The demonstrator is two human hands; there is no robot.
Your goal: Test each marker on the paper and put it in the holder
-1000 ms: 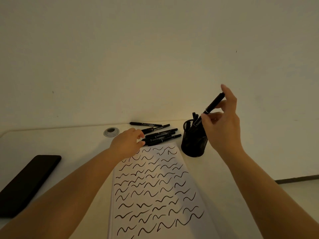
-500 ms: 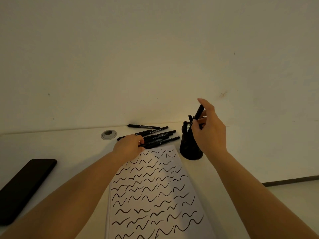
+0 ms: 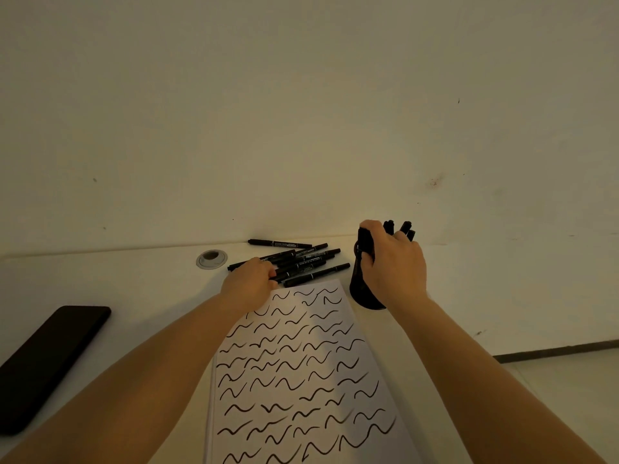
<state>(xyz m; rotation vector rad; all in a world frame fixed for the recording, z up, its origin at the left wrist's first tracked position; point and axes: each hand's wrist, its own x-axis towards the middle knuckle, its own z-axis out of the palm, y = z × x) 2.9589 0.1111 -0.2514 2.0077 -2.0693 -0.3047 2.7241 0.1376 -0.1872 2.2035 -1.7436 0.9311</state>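
Observation:
A white paper pad (image 3: 365, 390) covered in black squiggles lies in front of me. Behind it is a pile of several black markers (image 3: 313, 262). My left hand (image 3: 249, 281) rests on the pile's left end, fingers closed around one marker (image 3: 236, 265) whose end sticks out to the left. A black mesh holder (image 3: 359, 293) stands right of the pad with marker tips (image 3: 406, 226) poking out of it. Over the holder's mouth my right hand (image 3: 393, 262) grips a black marker (image 3: 365, 241), lowered into the holder.
A black phone (image 3: 50, 360) lies at the table's left. A round cable grommet (image 3: 211, 259) sits left of the pile. The wall stands right behind the table's back edge. The table's right edge (image 3: 516, 366) drops to the floor.
My right hand has come down with its marker from above the holder into the holder's mouth. My left hand has reached onto the pile and closed on a marker.

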